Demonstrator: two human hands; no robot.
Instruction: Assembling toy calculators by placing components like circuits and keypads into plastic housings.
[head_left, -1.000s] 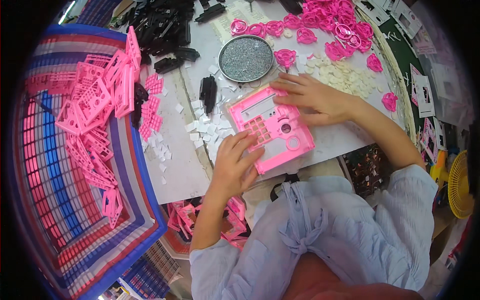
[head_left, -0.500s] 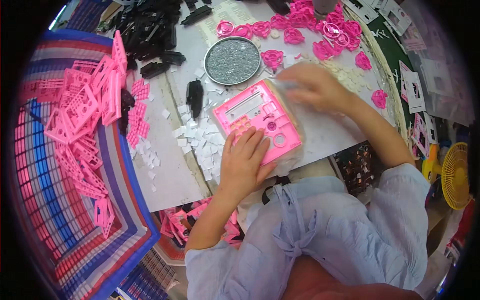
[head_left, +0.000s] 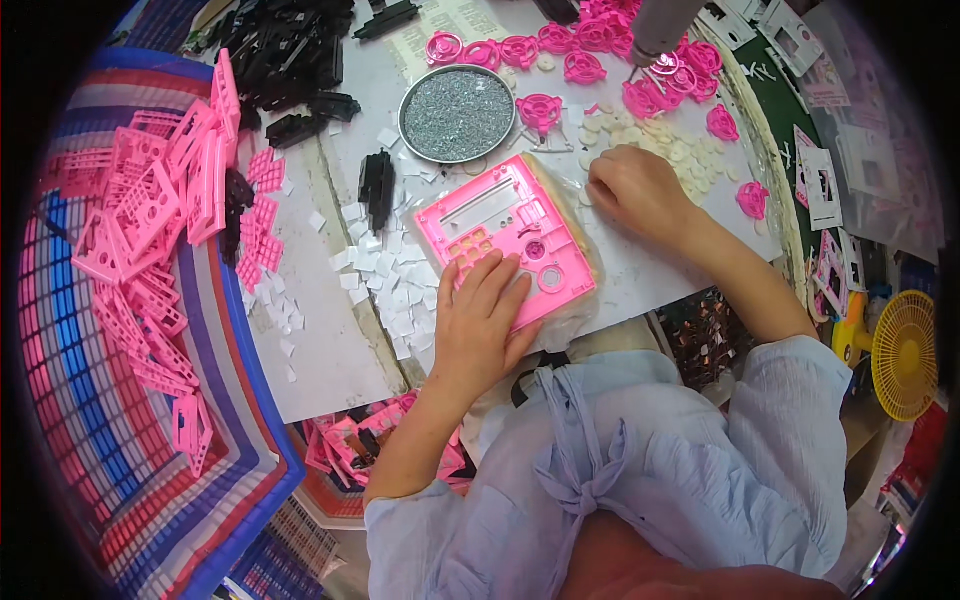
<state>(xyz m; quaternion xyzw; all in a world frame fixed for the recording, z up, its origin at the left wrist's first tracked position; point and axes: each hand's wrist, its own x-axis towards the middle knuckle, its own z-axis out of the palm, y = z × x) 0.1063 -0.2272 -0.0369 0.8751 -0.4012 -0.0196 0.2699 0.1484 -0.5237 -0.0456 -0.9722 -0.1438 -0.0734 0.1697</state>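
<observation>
A pink plastic casing [head_left: 565, 250] lies tilted on a padded block [head_left: 560, 195] wrapped in clear film. It has a rectangular window, small key openings and round holes. My left hand [head_left: 475, 325] rests on its lower left part, fingers stretched flat over the key openings and thumb by the near edge. Just right of the block, my right hand [head_left: 640, 195] is closed on the table, knuckles up. Its curled fingers hide whatever may be in them. Cream discs [head_left: 690, 165] are scattered beside it. An electric screwdriver [head_left: 660, 35] hangs above, tip down.
A round tray of small metal screws [head_left: 455, 115] stands beyond the casing. White square pieces [head_left: 385, 275] lie to its left, near black parts [head_left: 290, 70]. Pink ring parts [head_left: 585, 67] spread at the back. Pink casings [head_left: 150, 200] fill a striped-lined basket [head_left: 230, 400]. A yellow fan [head_left: 905, 355] stands right.
My right hand, blurred by the block's far corner before, has moved right and nearer and now rests curled on the table. The screwdriver shows lower and tilted. My left hand stays on the casing.
</observation>
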